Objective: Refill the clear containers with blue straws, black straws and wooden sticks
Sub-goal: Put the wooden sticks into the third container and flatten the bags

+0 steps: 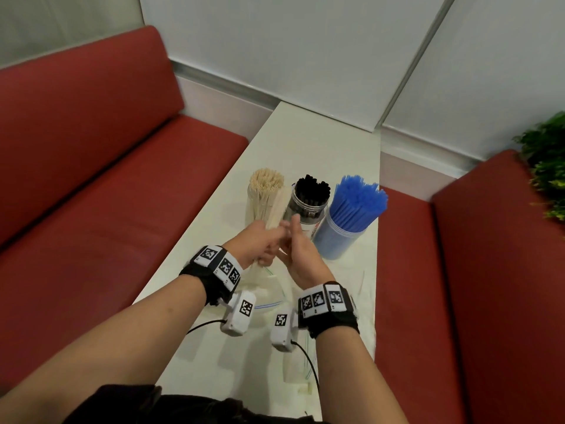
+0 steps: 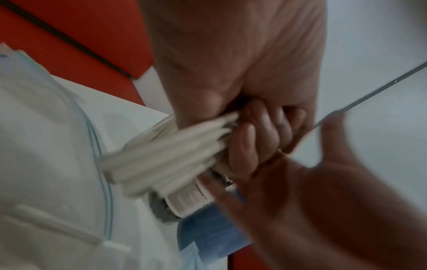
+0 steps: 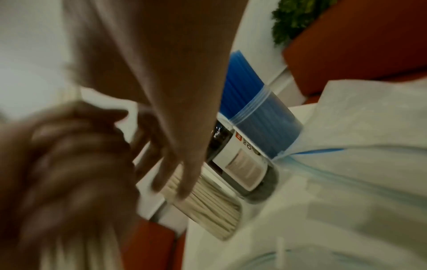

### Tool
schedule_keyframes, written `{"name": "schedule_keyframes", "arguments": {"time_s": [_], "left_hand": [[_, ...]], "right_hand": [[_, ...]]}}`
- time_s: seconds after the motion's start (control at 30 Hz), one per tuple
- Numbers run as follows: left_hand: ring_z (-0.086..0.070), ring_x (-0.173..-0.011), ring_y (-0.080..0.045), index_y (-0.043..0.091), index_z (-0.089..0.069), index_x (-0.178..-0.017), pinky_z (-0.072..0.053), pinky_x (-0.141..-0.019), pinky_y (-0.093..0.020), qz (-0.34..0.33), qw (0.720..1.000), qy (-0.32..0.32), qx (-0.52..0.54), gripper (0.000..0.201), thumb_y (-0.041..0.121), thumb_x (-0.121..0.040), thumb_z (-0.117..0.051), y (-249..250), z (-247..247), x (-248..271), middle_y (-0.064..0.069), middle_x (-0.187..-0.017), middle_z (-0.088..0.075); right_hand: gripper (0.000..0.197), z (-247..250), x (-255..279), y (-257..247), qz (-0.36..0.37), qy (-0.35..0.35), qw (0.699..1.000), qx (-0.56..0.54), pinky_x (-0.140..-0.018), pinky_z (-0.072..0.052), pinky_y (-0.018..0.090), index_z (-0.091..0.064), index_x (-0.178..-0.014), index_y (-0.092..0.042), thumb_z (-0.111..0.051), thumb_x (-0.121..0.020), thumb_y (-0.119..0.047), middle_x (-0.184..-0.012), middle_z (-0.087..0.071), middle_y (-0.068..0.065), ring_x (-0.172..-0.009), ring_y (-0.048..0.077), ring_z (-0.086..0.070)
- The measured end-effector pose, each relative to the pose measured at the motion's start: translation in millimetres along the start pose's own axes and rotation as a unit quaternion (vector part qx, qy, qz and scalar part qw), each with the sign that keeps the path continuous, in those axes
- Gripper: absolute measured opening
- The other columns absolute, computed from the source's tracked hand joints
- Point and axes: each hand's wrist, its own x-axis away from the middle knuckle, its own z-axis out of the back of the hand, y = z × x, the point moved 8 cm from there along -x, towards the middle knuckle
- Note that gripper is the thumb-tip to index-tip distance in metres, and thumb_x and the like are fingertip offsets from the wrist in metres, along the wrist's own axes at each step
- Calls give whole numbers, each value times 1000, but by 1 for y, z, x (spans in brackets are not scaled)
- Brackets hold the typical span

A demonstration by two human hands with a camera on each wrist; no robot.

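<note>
One bundle of wooden sticks (image 1: 276,209) is gripped in the left hand (image 1: 260,240), tips beside the stick container (image 1: 258,197) on the counter (image 1: 305,142). Right hand (image 1: 301,249) held flat-fingered, alongside. Risk: sticks splay, tipping container w/ black straws (image 1: 312,191).

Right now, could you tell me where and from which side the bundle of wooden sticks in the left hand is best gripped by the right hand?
Grip the bundle of wooden sticks on its bare upper stretch, just above the left hand, coming from the right. The left hand grips the middle, and the sticks slant up toward the container of wooden sticks, so that side lies free beside the open right hand.
</note>
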Motion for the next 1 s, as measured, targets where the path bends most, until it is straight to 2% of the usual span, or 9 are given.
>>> {"name": "schedule_keyframes", "arguments": {"time_s": [0.07,0.13,0.23,0.43,0.5,0.6,0.73,0.87,1.0], "left_hand": [[-21,-34,-11,22,-36,-49,-22,-41,-17,46,994,-89,-50,39,20,-79,-60,-14,-12,5,0,-42,-26],[-21,-36,-12,22,-31,-46,-23,-42,-19,90,979,-158,-96,39,19,-73,-59,-28,-22,12,1,-44,-25],[-26,-41,-14,20,-35,-49,-31,-46,-24,102,974,-163,-120,45,20,-78,-69,-42,-17,10,-2,-48,-29],[-36,-40,-16,22,-45,-52,-31,-45,-23,110,959,-99,-240,42,39,-71,-79,-70,17,4,-1,-45,-42],[-37,-41,-16,24,-46,-51,-33,-44,-21,104,968,-91,-209,43,39,-70,-82,-71,17,0,0,-46,-43],[-44,-47,-16,21,-53,-58,-45,-50,-24,112,970,-69,-204,38,39,-69,-85,-74,24,-2,-2,-52,-48],[-58,-64,-23,7,-63,-85,-57,-70,-35,110,989,-92,-47,21,6,-76,-81,-73,26,-1,-9,-72,-58],[-61,-76,-19,9,-60,-89,-55,-76,-33,91,987,-124,48,24,-7,-78,-74,-65,18,-4,-2,-76,-58],[-61,-76,-14,10,-60,-90,-53,-73,-29,88,985,-114,98,24,-5,-78,-75,-69,19,-5,-1,-78,-56]], "right_hand": [[55,-10,2,-15,27,-71,997,-14,-106,-47,52,-68,-121,-8,-54,-96,-55,-114,-75,8,-108,33,-63],[35,-15,5,-25,36,-85,995,29,-97,-56,41,-75,-81,-8,-63,-97,-37,-101,-76,15,-108,34,-70],[44,-12,6,-33,50,-57,992,99,-92,-56,35,-62,-58,-11,-63,-100,-26,-85,-75,17,-100,30,-73],[7,-5,2,-36,-52,-128,945,296,-80,-62,37,-77,-88,-13,-72,-91,-16,-92,-78,15,-79,26,-73],[3,-6,-3,-41,-63,-129,942,304,-85,-62,42,-77,-90,-7,-74,-88,-7,-90,-78,18,-79,33,-73],[8,-3,-15,-61,-30,-88,950,298,-74,-64,35,-72,-91,3,-75,-86,-2,-84,-77,18,-74,33,-75],[13,-8,-21,-68,-9,-75,947,312,-61,-61,27,-71,-92,10,-73,-85,-1,-79,-76,15,-72,31,-76],[18,-12,-20,-61,-9,-70,951,302,-83,-62,47,-69,-97,13,-73,-85,1,-95,-73,28,-88,46,-74],[18,-12,-21,-59,-21,-84,946,312,-87,-61,47,-69,-100,13,-73,-86,1,-100,-72,29,-92,46,-73]]}}
